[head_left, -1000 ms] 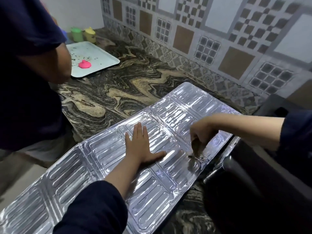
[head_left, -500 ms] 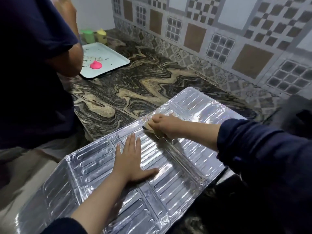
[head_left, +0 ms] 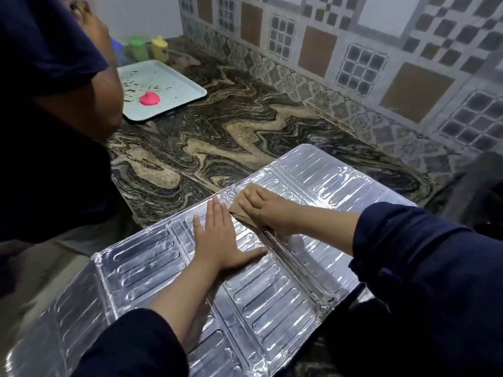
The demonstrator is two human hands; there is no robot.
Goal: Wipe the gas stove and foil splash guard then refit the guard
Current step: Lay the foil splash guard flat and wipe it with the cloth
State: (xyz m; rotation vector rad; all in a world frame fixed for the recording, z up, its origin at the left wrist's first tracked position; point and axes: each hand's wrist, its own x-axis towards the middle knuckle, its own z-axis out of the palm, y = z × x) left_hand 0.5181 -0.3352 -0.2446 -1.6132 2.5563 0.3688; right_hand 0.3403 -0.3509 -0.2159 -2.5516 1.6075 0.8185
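My right hand presses the sponge at the foil splash guard far edge, fingers flat; left hand flat, fingers together; guard's long axis runs near-left.

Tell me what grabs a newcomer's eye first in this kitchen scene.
The shiny foil splash guard lying flat across the front counter edge dominates. On it the left hand presses flat, while the right hand pushes a tan sponge at its far edge. Far left, a pink blob sits on a pale tray.
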